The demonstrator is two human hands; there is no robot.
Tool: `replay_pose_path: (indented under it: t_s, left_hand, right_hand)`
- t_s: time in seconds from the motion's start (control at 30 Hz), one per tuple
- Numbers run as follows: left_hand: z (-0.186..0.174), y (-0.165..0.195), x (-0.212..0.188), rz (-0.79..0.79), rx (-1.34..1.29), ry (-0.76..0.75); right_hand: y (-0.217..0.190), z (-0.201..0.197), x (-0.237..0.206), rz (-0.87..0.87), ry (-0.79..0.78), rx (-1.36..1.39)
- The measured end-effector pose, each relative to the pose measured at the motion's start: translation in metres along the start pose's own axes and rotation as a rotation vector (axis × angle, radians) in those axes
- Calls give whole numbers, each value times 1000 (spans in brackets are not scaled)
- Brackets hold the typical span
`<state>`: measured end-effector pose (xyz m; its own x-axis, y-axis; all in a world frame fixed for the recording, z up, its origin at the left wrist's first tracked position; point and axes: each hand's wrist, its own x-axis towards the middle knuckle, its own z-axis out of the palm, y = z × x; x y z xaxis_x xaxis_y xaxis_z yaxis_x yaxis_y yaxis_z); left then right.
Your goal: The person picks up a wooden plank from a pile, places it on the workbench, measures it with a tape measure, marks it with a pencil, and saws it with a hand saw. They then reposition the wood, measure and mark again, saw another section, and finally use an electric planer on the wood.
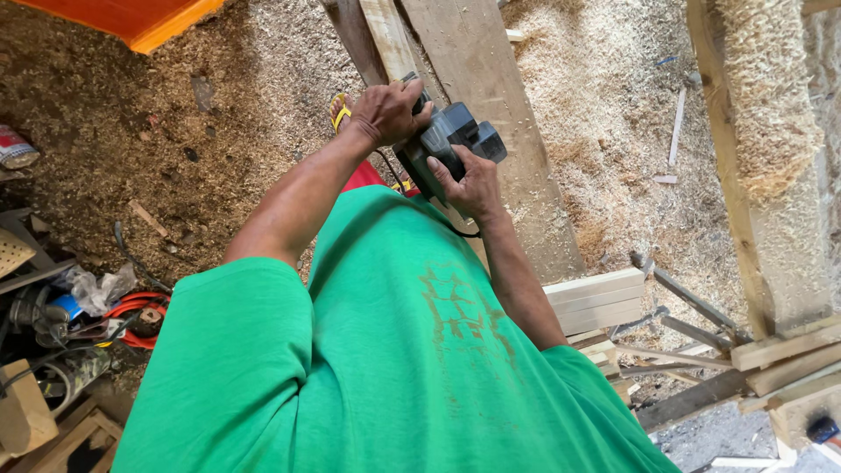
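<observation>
Both arms reach forward and down from a green-sleeved torso. The left hand (388, 111) sits farther out, wrist bent, fingers curled over in a closed grip, knuckles upward. The right hand (467, 182) is closer to the body (its forearm runs nearly straight back), fingers wrapped tight, thumb pressed along the side.

both hands gripping dark planer (451, 144), on plank (491, 96)

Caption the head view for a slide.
Both hands, left hand and right hand, grip a dark power planer on a long plank above a sawdust-covered floor.
</observation>
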<state>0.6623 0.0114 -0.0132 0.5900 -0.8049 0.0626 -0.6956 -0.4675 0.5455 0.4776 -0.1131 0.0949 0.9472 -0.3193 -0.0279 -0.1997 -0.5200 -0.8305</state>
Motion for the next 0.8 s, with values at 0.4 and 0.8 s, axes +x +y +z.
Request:
replay_pose_path:
  t_s: [0.4,0.8]
  left_hand:
    - [-31,-37,-3,-559,-174,245]
    - [-34,-57,0,-535,-148,444]
  right_hand:
    - [12,28,19,153,117,-30]
    - [13,51,42,178,126,-13]
